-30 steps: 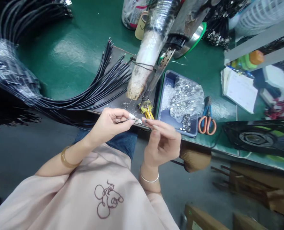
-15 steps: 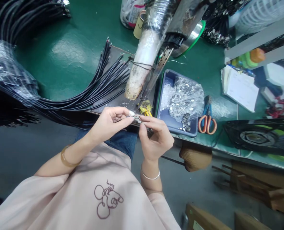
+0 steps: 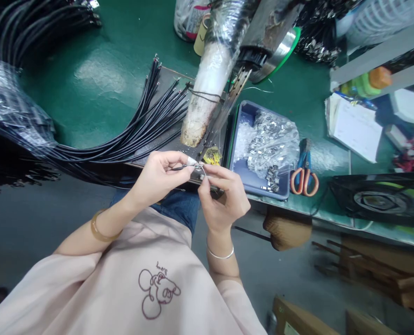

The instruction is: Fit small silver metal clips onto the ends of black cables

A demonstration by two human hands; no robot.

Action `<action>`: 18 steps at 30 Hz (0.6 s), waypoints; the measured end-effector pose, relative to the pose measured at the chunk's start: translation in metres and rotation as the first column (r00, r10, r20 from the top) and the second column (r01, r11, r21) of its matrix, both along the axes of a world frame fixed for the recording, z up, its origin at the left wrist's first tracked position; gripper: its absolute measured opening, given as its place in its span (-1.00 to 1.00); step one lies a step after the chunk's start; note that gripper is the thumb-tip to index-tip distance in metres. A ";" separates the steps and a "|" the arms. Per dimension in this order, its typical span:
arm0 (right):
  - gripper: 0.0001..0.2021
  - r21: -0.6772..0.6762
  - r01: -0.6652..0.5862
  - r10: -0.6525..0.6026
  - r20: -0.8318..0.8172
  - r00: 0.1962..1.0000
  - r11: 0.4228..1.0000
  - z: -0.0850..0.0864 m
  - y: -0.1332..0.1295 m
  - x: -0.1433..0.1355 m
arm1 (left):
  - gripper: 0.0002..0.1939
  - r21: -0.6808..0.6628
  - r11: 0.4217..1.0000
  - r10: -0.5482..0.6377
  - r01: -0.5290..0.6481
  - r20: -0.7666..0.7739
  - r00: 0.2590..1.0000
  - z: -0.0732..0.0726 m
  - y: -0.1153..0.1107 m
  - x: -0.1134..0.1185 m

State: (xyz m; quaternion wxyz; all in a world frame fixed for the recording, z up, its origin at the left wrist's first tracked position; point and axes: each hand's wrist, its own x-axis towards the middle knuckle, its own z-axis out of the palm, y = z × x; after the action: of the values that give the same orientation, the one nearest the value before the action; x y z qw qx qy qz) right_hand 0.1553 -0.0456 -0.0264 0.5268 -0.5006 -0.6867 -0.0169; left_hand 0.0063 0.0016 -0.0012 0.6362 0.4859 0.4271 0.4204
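At the near edge of the green bench my two hands almost meet. My left hand (image 3: 165, 174) pinches a thin black cable (image 3: 179, 168) between thumb and forefinger, with white tape round a fingertip. The cable's end carries a small metal connector (image 3: 199, 166). My right hand (image 3: 224, 190) is closed at the fingertips by that connector, on a small metallic piece too fine to name for certain. Just beyond the fingers lies a yellow piece (image 3: 212, 156). A bundle of black cables (image 3: 123, 144) fans out on a dark board left of my hands.
A blue tray (image 3: 280, 191) with bagged small metal parts stands right of my hands, beside orange-handled cutters (image 3: 303, 179). A plastic-wrapped white nozzle (image 3: 207, 88) and a metal rod (image 3: 233, 95) hang close above. A black fan (image 3: 381, 197) sits far right, below a notepad (image 3: 357, 125).
My right fingers have drawn slightly down and back from the left ones. The black cable and its metal end now show between my hands.
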 end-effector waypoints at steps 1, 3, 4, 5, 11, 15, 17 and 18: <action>-0.78 -0.008 0.002 -0.002 -0.009 1.000 1.000 0.000 0.001 -0.001 | -0.91 0.003 1.000 0.011 -0.011 0.001 1.000 0.001 0.001 0.001; -0.79 -0.029 -0.003 0.002 -0.040 0.999 1.000 0.001 0.002 -0.002 | -0.92 0.010 0.999 0.031 -0.031 0.000 1.000 0.002 0.003 0.003; -0.79 -0.038 -0.010 0.008 -0.057 0.998 0.999 0.001 0.003 -0.003 | -0.93 0.013 0.999 0.040 -0.040 -0.001 0.999 0.002 0.003 0.004; -0.79 -0.045 -0.018 0.015 -0.072 0.997 0.999 0.001 0.004 -0.003 | -0.93 0.015 0.999 0.047 -0.047 0.000 0.999 0.003 0.004 0.005; -0.82 -0.058 -0.020 0.015 -0.090 0.996 0.998 0.002 0.008 -0.003 | -0.91 0.021 0.996 0.082 -0.082 -0.016 0.996 0.003 0.005 0.008; -0.83 -0.060 -0.003 -0.002 -0.077 0.997 0.998 0.004 0.008 -0.004 | -0.93 0.041 0.996 0.084 -0.083 -0.032 0.996 0.003 0.004 0.007; -0.82 -0.059 0.004 -0.009 -0.070 0.998 0.998 0.006 0.007 -0.004 | -0.93 0.065 0.994 0.090 -0.088 -0.036 0.995 0.003 0.003 0.006; -0.82 -0.058 0.009 -0.013 -0.063 0.998 0.998 0.007 0.007 -0.004 | -0.92 0.077 0.993 0.096 -0.093 -0.040 0.995 0.002 0.003 0.006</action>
State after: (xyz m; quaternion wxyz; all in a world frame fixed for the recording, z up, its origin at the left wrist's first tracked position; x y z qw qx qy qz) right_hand 0.1509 -0.0386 -0.0193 0.5333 -0.5197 -0.6673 0.0160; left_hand 0.0127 0.0044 0.0011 0.5874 0.4977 0.4471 0.4554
